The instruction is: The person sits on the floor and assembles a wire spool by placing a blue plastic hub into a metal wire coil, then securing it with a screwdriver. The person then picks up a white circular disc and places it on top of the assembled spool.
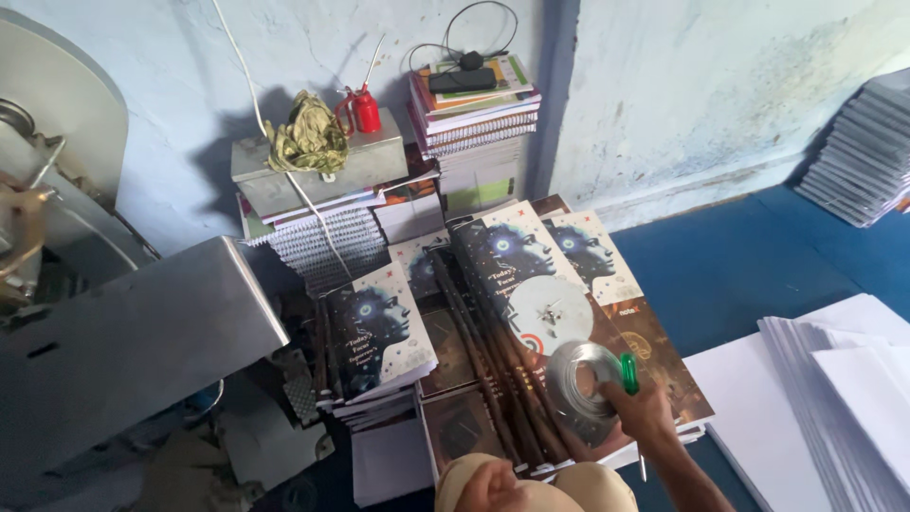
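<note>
Blue floor [758, 265] spreads out on your right, with white paper sheets [834, 398] stacked on it at the lower right and a grey pile of books [858, 156] against the wall. Grey sheet-metal machinery [123, 351] fills your left side. Between them lie stacks of notebooks [531, 313] with dark illustrated covers, some fanned out, and behind them spiral-bound notebooks [474, 118] rise against the pale wall beside a metal box [318, 166] carrying a crumpled green rag [308, 137] and a red oil can [365, 109]. Your right hand [645, 408] rests over the nearest notebook stack, its grip clenched around a green-handled tool [629, 372], just beside a coil of silvery wire [580, 377] lying on the covers. Your left hand [488, 485] shows only partly at the bottom edge, and you cannot tell whether it grasps anything.
</note>
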